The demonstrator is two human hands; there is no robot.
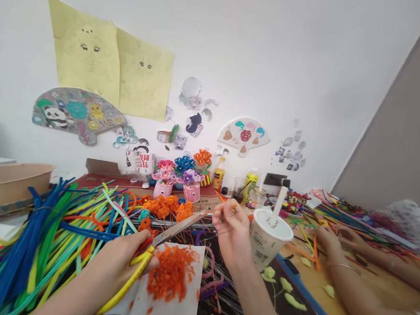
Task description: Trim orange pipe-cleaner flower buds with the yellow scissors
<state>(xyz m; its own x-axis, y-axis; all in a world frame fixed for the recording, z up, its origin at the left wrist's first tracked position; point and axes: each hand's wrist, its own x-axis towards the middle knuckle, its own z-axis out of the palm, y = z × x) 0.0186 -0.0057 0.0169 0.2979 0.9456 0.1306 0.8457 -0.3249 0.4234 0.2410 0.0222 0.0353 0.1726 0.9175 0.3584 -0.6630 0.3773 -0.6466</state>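
Note:
My left hand (pixel 130 250) is closed around the yellow-and-red handles of a pair of scissors (pixel 178 229). Their blades point up and right, with the tips close to my right hand. My right hand (pixel 232 225) is raised, its fingertips pinched on a short orange pipe cleaner (pixel 222 196), mostly covered by the fingers. Below the blades, orange fuzz clippings (pixel 172 273) are heaped on a white sheet of paper (pixel 193 302). Behind the scissors lie several curled orange pipe-cleaner pieces (pixel 166 206).
Bundles of coloured pipe cleaners (pixel 43 241) fill the left side. A lidded paper cup (pixel 271 237) with a straw stands beside my right hand. Pipe-cleaner flower pots (pixel 191 192) and bottles (pixel 219 173) stand near the wall. Another person's hands (pixel 329 239) work at the right.

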